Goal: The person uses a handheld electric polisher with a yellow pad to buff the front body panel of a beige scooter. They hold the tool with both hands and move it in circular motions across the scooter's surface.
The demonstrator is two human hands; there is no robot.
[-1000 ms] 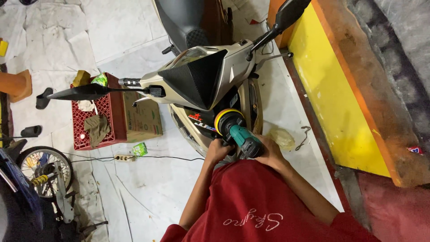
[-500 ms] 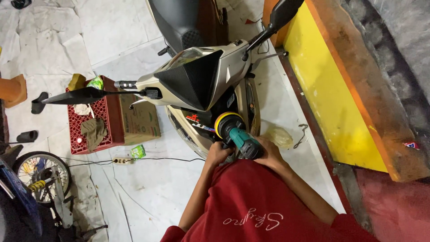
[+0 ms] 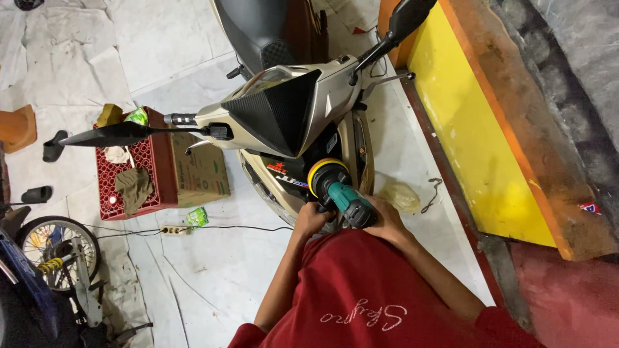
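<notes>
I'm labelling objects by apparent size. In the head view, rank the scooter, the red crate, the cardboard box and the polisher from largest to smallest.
1. Scooter
2. Red crate and cardboard box: look alike, unsure
3. Polisher

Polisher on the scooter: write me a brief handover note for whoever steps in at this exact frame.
Left hand: gripping the side of the teal polisher.
Right hand: wrapped around the polisher's rear body.
Polisher: its yellow pad sits against the front panel of the beige scooter, below the headlight cowl.
Nearby: red crate and cardboard box on the floor to the left, extension cord beside them.
Done: cannot tell how much panel is polished.
Left: the rest of the front panel, seemingly.
</notes>
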